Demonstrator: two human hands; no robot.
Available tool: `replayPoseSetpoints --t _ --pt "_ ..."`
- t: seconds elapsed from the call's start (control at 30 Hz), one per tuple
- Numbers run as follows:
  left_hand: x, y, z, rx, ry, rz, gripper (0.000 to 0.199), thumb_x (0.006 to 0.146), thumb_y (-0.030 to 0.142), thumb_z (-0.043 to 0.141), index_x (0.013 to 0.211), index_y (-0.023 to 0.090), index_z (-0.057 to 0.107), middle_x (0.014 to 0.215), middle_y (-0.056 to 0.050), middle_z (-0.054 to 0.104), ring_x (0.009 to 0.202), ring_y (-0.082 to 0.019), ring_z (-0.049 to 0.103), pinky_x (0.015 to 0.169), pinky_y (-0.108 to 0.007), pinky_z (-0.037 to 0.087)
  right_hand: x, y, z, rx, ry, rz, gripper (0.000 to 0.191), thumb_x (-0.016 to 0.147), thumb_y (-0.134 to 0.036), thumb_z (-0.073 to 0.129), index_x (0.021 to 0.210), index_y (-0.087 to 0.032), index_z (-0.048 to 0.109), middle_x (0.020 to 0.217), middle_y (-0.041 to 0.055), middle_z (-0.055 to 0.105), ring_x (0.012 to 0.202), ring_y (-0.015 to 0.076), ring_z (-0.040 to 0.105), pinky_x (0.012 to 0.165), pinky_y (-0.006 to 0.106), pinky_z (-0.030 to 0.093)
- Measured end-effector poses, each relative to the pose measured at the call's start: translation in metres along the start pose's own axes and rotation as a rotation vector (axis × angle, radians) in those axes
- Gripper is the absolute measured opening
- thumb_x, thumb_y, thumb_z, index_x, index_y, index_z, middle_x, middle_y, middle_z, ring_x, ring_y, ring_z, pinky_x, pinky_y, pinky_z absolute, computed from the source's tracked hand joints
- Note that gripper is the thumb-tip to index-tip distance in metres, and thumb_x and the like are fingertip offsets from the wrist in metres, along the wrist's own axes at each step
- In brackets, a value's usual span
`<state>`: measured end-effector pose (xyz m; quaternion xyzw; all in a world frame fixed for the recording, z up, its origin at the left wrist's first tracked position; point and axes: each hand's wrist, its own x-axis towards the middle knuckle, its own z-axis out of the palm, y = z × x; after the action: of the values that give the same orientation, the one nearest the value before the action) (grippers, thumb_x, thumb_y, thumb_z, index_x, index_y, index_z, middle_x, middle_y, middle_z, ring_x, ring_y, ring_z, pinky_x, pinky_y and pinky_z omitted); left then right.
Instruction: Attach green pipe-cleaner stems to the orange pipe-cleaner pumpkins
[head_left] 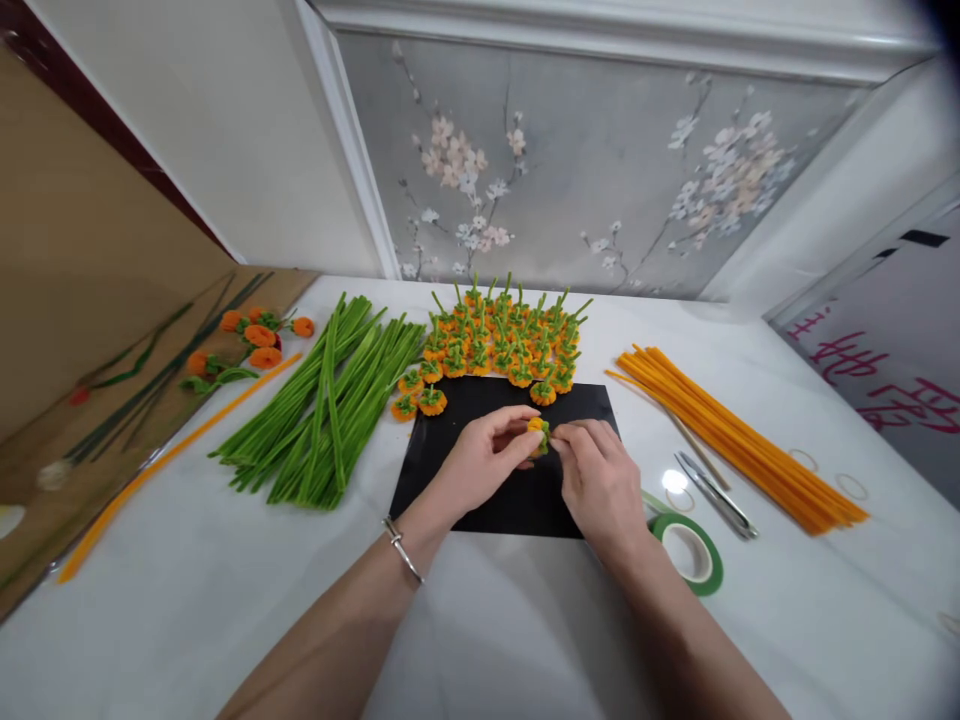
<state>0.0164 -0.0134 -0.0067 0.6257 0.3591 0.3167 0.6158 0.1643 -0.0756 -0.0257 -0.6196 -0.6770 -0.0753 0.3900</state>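
Observation:
Over the black mat (487, 510), my left hand (487, 455) is closed around a small orange pipe-cleaner piece with a green top (537, 428). My right hand (600, 475) pinches at the green side of the same piece; its fingertips partly hide what they grip there. Behind both hands stand several finished-looking orange pieces with green tops and upright green stems (499, 340), packed close together. A few more small orange pieces (432, 401) sit at the mat's upper left corner.
Green pipe cleaners (330, 410) lie in a pile at left, near a single orange one (172, 460) and some orange flowers (262, 345). Orange pipe cleaners (742, 440), tweezers (716, 495) and a roll of green tape (709, 570) lie at right. A panelled wall (570, 170) closes off the back.

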Motion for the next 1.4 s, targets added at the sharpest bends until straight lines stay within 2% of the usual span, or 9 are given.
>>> replayPoseSetpoints --t 0.13,0.3,0.5,0.63,0.83,0.93,1.1,1.3,1.4 --pt "0.001 -0.001 -0.001 -0.031 0.007 0.058 0.032 0.077 0.023 0.068 0.109 0.015 0.066 0.101 -0.007 0.07 0.089 -0.018 0.066 0.084 -0.034 0.055 -0.001 -0.001 0.0 0.006 -0.038 0.039 0.018 0.095 -0.021 0.044 0.086 -0.018 0.06 0.081 0.0067 0.064 0.079 0.0203 0.058 0.071 0.031 0.045" --pt "0.0 0.002 -0.004 0.036 -0.007 0.267 0.023 0.076 0.014 0.068 0.098 0.019 0.073 0.112 -0.007 0.069 0.106 -0.02 0.063 0.094 -0.032 0.051 0.002 0.0 -0.005 0.301 -0.217 0.228 0.025 0.095 -0.031 0.044 0.078 -0.019 0.058 0.07 0.002 0.058 0.063 0.0159 0.055 0.059 0.027 0.041" --pt "-0.003 0.007 -0.004 0.01 -0.056 0.256 0.019 0.079 0.016 0.067 0.095 0.019 0.075 0.115 -0.009 0.069 0.1 -0.02 0.067 0.085 -0.032 0.055 0.006 0.003 -0.014 0.695 -0.421 0.429 0.038 0.094 -0.044 0.044 0.068 -0.019 0.055 0.056 -0.0021 0.049 0.052 0.0112 0.043 0.05 0.024 0.036" --pt "-0.004 0.009 -0.005 0.008 -0.088 0.264 0.018 0.081 0.016 0.065 0.095 0.019 0.075 0.116 -0.01 0.069 0.103 -0.021 0.066 0.088 -0.032 0.054 0.006 0.002 -0.016 0.914 -0.509 0.521 0.037 0.091 -0.046 0.05 0.07 -0.017 0.059 0.062 0.0005 0.057 0.057 0.0114 0.048 0.055 0.023 0.041" --pt "-0.007 0.014 -0.007 -0.095 -0.182 0.262 0.03 0.081 0.017 0.064 0.111 0.02 0.07 0.132 -0.012 0.06 0.12 -0.026 0.058 0.097 -0.037 0.049 0.004 0.002 -0.016 0.918 -0.417 0.566 0.029 0.086 -0.041 0.057 0.071 -0.017 0.061 0.066 0.0016 0.064 0.059 0.0118 0.053 0.06 0.024 0.044" --pt "-0.006 0.012 -0.007 -0.055 -0.067 0.221 0.043 0.078 0.022 0.069 0.121 0.019 0.064 0.128 -0.013 0.061 0.114 -0.026 0.06 0.092 -0.037 0.052 0.003 0.001 -0.016 0.723 -0.357 0.515 0.029 0.087 -0.039 0.056 0.069 -0.017 0.062 0.065 0.0024 0.064 0.059 0.0137 0.055 0.057 0.025 0.043" --pt "-0.003 0.005 -0.006 0.057 0.029 0.161 0.032 0.079 0.029 0.069 0.108 0.016 0.07 0.107 -0.011 0.072 0.095 -0.024 0.068 0.084 -0.036 0.055 0.003 -0.002 -0.015 0.527 -0.305 0.518 0.023 0.085 -0.035 0.056 0.074 -0.019 0.067 0.072 0.004 0.069 0.064 0.0175 0.061 0.06 0.028 0.046" --pt "-0.006 0.012 -0.009 -0.041 -0.116 0.148 0.03 0.084 0.024 0.061 0.113 0.018 0.069 0.117 -0.009 0.069 0.109 -0.024 0.064 0.098 -0.039 0.049 0.002 -0.003 -0.012 0.856 -0.326 0.668 0.023 0.078 -0.04 0.067 0.077 -0.017 0.07 0.073 0.006 0.072 0.069 0.018 0.063 0.068 0.03 0.05" --pt "-0.007 0.015 -0.009 -0.068 -0.148 0.152 0.032 0.085 0.026 0.062 0.115 0.017 0.068 0.116 -0.01 0.069 0.106 -0.024 0.065 0.094 -0.038 0.051 0.003 -0.004 -0.011 0.982 -0.311 0.743 0.024 0.073 -0.04 0.073 0.077 -0.017 0.07 0.071 0.0045 0.071 0.068 0.0163 0.062 0.068 0.029 0.049"
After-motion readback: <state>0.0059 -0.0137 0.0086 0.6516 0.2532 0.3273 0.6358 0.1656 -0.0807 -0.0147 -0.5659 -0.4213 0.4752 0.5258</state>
